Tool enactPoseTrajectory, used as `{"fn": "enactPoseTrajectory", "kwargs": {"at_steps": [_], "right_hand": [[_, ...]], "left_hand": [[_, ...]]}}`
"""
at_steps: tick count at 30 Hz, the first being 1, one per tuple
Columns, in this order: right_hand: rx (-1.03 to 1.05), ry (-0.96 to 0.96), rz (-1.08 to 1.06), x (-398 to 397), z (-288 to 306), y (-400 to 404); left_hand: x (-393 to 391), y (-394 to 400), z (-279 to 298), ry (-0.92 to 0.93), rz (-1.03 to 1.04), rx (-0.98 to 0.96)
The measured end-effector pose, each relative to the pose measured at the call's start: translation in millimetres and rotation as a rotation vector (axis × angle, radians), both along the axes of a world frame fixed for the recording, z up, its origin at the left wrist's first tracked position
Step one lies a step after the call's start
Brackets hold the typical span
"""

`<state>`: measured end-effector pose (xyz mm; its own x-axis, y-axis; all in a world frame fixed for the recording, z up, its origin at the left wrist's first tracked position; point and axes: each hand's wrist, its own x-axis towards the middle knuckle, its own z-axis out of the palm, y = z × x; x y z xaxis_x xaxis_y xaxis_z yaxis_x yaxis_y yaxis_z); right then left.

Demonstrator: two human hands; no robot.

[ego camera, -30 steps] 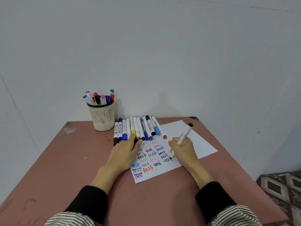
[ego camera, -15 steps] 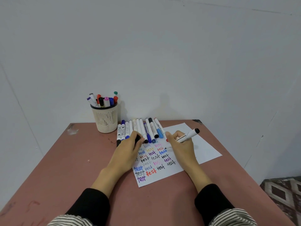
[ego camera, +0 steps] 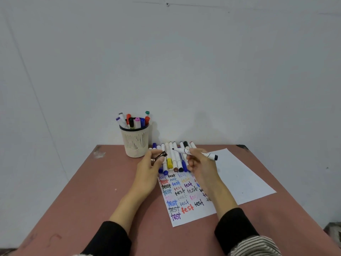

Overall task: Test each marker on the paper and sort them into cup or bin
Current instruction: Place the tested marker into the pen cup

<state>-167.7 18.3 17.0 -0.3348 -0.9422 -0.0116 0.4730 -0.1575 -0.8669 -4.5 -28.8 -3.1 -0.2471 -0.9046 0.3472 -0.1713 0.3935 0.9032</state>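
My right hand [ego camera: 200, 164] grips an uncapped white marker [ego camera: 208, 155] held level above the table, its dark tip pointing left toward my left hand. My left hand [ego camera: 150, 166] pinches the marker's dark cap [ego camera: 160, 155], its open end facing the tip a short gap away. Under both hands lies a white paper [ego camera: 239, 176] covered on its left half with coloured "test" words. A row of several capped markers [ego camera: 174, 159] lies along the paper's far edge. A cream mesh cup [ego camera: 135, 143] at the back holds several markers.
The reddish-brown table [ego camera: 83, 191] stands against a pale wall. Its right edge runs close to the paper. No bin is in view.
My right hand lifted the marker off the paper and turned it level, tip to the left. My left hand rose from the paper holding the cap up toward the tip.
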Motion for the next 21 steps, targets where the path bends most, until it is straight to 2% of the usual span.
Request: {"fn": "enactPoseTrajectory", "kwargs": {"at_steps": [4, 8, 14, 17, 21], "right_hand": [[0.016, 0.039, 0.081, -1.6, 4.2, 7.0], [0.01, 0.085, 0.104, -0.4, 3.5, 9.0], [0.0, 0.14, 0.024, -2.0, 1.7, 9.5], [0.017, 0.201, -0.002, -0.3, 0.0, 8.3], [-0.001, 0.187, -0.007, 1.6, 0.0, 8.0]], "left_hand": [[1.7, -4.6, -2.3, 0.09, 0.02, 0.036], [2.7, -6.9, -2.6, 0.072, -0.024, 0.032], [7.8, -5.3, 2.8, 0.059, -0.133, 0.054], [7.5, -4.3, 4.3, 0.045, -0.126, 0.048], [5.2, -3.3, 4.5, 0.063, -0.099, 0.057]]}}
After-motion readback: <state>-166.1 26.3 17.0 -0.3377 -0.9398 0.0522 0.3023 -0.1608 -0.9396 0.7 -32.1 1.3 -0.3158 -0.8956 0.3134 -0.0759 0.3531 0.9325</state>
